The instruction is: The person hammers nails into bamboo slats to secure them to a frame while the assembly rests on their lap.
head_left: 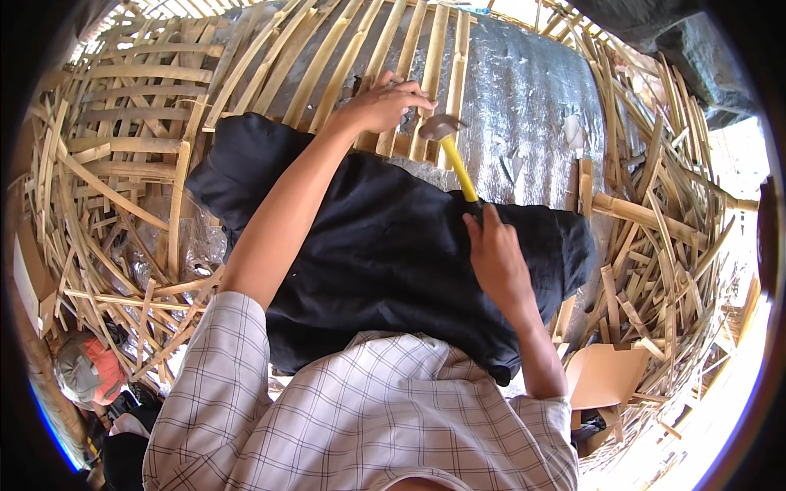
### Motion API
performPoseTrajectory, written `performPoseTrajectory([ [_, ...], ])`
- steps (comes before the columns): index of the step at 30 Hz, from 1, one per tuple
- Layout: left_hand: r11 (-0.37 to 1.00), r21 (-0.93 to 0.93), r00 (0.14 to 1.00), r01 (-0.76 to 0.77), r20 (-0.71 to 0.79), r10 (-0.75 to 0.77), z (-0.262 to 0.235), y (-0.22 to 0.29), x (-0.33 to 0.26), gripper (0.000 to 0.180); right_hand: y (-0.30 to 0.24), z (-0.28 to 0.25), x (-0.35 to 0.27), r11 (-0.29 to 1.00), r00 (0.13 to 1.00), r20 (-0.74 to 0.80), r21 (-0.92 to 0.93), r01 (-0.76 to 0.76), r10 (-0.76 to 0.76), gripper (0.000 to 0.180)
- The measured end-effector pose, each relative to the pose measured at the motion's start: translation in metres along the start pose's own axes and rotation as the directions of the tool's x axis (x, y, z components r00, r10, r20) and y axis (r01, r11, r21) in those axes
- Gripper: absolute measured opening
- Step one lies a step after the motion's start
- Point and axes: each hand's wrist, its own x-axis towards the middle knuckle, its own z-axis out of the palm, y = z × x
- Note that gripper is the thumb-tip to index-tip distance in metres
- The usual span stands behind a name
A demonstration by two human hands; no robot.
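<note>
Our right hand (498, 250) grips the hammer (458, 168) near our left hand (385, 104), bent over slats (458, 74) before us, its hold too unclear to tell. We appear to be nailing; the next strike calls for careful aim.

A brown-headed, yellow-handled hammer (459, 168) slants forward from the right hand (499, 255), its head near parallel pale bamboo slats (433, 61) beneath the left hand (388, 104).

Metal hammerhead (440, 126), smooth wooden slats (458, 61)
</note>
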Motion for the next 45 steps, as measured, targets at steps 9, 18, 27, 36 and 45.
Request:
performPoseTrajectory([
  [9, 0.999, -0.021, 1.000, -0.026, 0.009, 0.027, -0.001, 0.002, 0.003, 0.069, -0.012, -0.001, 0.003, 0.955, 0.983, -0.075, 0.260, -0.142, 0.167, 0.029],
  [18, 0.999, -0.030, 1.000, -0.030, 0.005, 0.030, 0.002, -0.002, 0.005, 0.072, -0.018, -0.028, -0.001, 0.985, 0.985, -0.120, 0.134, -0.107, 0.123, 0.045],
  [27, 1.000, 0.013, 1.000, -0.026, 0.001, 0.026, -0.005, -0.003, -0.003, 0.067, -0.015, -0.017, -0.002, 0.997, 0.993, 0.092, 0.037, -0.074, 0.070, 0.030],
  [36, 0.999, -0.053, 0.998, -0.011, 0.058, 0.014, -0.002, -0.003, 0.002, 0.073, -0.006, 0.011, -0.009, 0.990, 0.995, -0.004, 0.092, -0.103, 0.104, 0.023],
  [45, 0.991, -0.066, 0.993, -0.117, -0.034, 0.115, -0.002, -0.009, -0.004, 0.058, 0.021, -0.060, 0.080, 0.930, 0.941, -0.310, 0.366, -0.016, 0.139, 0.032],
])
